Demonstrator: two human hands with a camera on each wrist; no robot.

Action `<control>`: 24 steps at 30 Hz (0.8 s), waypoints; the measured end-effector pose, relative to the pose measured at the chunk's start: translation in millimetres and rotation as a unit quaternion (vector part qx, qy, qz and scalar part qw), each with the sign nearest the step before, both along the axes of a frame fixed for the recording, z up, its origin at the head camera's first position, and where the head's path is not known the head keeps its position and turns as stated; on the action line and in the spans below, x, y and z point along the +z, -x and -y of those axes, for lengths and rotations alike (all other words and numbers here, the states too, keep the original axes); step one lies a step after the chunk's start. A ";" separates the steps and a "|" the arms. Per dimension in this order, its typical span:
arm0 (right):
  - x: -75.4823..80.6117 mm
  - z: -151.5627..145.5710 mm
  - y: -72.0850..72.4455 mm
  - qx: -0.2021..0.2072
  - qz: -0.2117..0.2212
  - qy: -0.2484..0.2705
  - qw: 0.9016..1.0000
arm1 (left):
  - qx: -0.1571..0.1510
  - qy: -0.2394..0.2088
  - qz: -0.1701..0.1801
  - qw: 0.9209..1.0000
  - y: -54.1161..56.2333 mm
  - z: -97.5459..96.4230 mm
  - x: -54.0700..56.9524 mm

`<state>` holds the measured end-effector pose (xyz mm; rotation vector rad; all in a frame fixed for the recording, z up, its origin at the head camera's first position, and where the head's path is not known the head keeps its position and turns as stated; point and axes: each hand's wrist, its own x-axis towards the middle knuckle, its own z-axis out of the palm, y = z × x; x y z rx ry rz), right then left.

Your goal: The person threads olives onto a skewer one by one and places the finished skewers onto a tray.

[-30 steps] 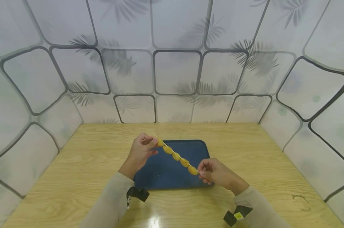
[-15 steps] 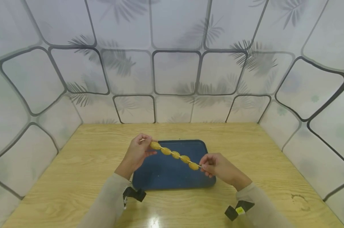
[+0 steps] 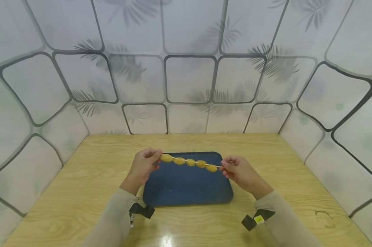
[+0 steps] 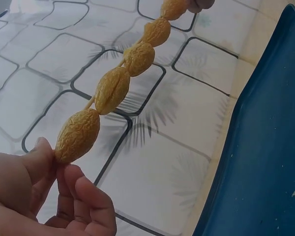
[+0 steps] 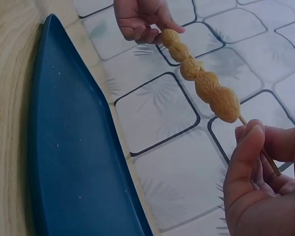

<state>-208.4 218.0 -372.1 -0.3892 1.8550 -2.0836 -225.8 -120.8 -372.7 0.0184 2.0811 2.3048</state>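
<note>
A skewer (image 3: 190,162) of several golden, wrinkled, oval pieces hangs in the air between both hands, nearly level and slightly lower at its right end. My left hand (image 3: 142,167) pinches the left end, thumb and finger meeting at the tip of the last piece (image 4: 78,135). In the right wrist view, my right hand (image 5: 265,182) grips the bare stick (image 5: 270,160) between thumb and fingers, just beyond the last piece. Beneath the skewer lies a dark blue tray (image 3: 188,188); the skewer does not touch it.
The tray rests on a light wooden table (image 3: 81,192), with small pale specks on its surface. Behind and at both sides rise walls covered in a patterned sheet (image 3: 189,79). A dark ring-shaped mark (image 3: 324,219) is on the table at the right.
The right hand has risen and moved slightly right, while the left has shifted a little left and down. The skewer has gone from a steep slant to nearly level.
</note>
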 end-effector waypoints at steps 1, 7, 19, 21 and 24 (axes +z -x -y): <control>0.7 1.6 0.5 -0.010 0.005 0.011 1.000 | 0.003 0.004 0.000 1.000 -0.4 0.9 -0.2; 4.8 9.0 6.9 -0.094 0.048 0.065 0.992 | 0.037 0.013 -0.009 0.999 1.3 -1.2 -2.7; 7.5 11.4 17.0 -0.129 0.123 0.184 0.967 | 0.056 -0.037 0.015 0.998 8.1 -4.6 -6.1; 7.2 12.4 17.1 -0.126 0.120 0.181 0.968 | 0.060 -0.048 0.025 0.997 9.1 -3.8 -6.6; 6.4 13.0 17.6 -0.127 0.112 0.164 0.972 | 0.059 -0.049 0.031 0.997 9.7 -2.5 -6.9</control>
